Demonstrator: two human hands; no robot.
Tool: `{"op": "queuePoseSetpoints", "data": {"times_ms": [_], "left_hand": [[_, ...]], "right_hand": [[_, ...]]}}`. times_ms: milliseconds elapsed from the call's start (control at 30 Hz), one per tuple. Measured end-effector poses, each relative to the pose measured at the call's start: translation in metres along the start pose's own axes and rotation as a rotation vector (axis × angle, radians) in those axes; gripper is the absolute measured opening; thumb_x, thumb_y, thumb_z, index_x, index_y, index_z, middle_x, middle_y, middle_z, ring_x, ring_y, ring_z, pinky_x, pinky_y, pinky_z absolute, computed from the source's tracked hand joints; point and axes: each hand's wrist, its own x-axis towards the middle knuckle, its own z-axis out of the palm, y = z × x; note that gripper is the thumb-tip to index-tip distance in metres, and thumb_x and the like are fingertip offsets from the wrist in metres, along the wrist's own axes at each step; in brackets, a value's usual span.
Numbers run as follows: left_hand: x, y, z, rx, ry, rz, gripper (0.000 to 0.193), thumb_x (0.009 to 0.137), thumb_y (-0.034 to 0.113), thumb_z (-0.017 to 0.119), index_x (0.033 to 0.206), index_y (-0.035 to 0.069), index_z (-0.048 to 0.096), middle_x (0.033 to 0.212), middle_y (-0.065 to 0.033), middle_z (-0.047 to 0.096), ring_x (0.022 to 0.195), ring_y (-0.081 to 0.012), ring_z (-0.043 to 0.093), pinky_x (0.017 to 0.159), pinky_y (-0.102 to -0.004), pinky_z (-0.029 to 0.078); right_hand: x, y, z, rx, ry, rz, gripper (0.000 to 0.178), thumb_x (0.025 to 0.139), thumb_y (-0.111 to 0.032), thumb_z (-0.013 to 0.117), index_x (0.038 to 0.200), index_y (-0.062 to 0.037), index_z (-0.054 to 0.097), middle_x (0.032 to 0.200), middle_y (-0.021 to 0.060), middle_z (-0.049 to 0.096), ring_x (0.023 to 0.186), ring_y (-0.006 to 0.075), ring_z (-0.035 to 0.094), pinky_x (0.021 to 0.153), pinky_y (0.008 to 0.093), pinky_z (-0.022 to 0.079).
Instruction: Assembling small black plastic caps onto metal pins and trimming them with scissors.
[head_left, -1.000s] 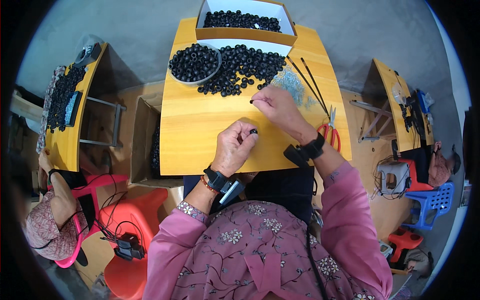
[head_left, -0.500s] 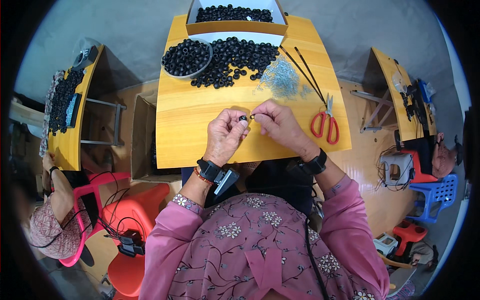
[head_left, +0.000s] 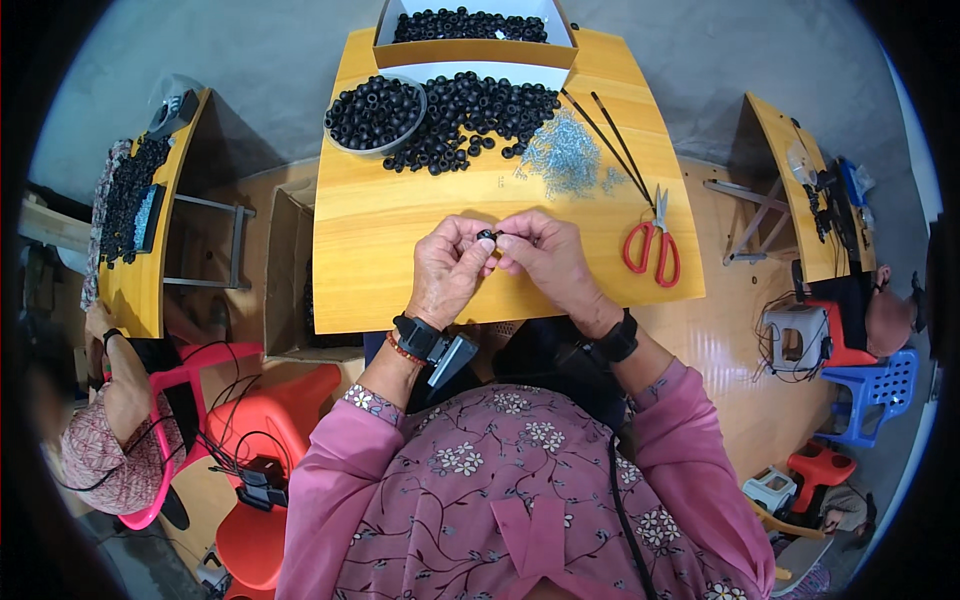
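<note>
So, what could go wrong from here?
A few things might. The small black piece pinched in the left hand, with the fingertips of the right hand meeting it, could slip and roll off the table. The round bowl is heaped with black pieces, so a bump might spill some. And the tiny blue bits lie loose right beside the black pile, so a careless sweep could mix them.

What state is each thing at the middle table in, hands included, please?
Black pieces: loosely heaped.
Box: open, holding more pieces.
Tub: open, heaped with pieces.
Pale blue bits: strewn loose.
Sticks: lying flat.
Scissors: lying flat, unheld.
Left hand: closed on a black piece.
Right hand: pinched shut, contents hidden.
</note>
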Motion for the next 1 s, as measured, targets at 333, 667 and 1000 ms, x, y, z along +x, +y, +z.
{"op": "queuePoseSetpoints", "data": {"times_ms": [333,667,1000], "left_hand": [[-0.001,0.005,0.001,-0.019,0.007,-0.024,0.015,0.1,0.005,0.059,0.114,-0.002,0.06,0.091,-0.0049,0.067,0.072,-0.0095,0.062,0.066,-0.024,0.053],[-0.001,0.004,0.002,-0.048,0.013,-0.042,0.014,0.1,0.001,0.058,0.113,-0.003,0.062,0.089,-0.0036,0.066,0.071,-0.0079,0.06,0.064,-0.0225,0.052],[-0.001,0.003,0.004,-0.063,0.039,-0.024,0.012,0.099,0.001,0.06,0.109,-0.003,0.064,0.083,-0.0021,0.066,0.068,-0.0056,0.059,0.061,-0.0202,0.051]], "right_hand": [[0.006,-0.012,-0.014,-0.049,-0.056,-0.033,0.016,0.095,-0.006,0.068,0.109,0.0022,0.069,0.092,0.0052,0.072,0.072,0.008,0.065,0.065,0.0222,0.054],[0.008,-0.023,-0.009,-0.301,-0.072,-0.214,0.015,0.091,-0.002,0.069,0.106,0.0028,0.072,0.09,0.0043,0.066,0.075,0.0081,0.063,0.067,0.0231,0.052],[0.007,-0.018,-0.001,-0.334,-0.05,-0.195,0.015,0.091,-0.002,0.069,0.105,0.0031,0.072,0.089,0.0058,0.067,0.073,0.0095,0.063,0.065,0.0246,0.052]]}}
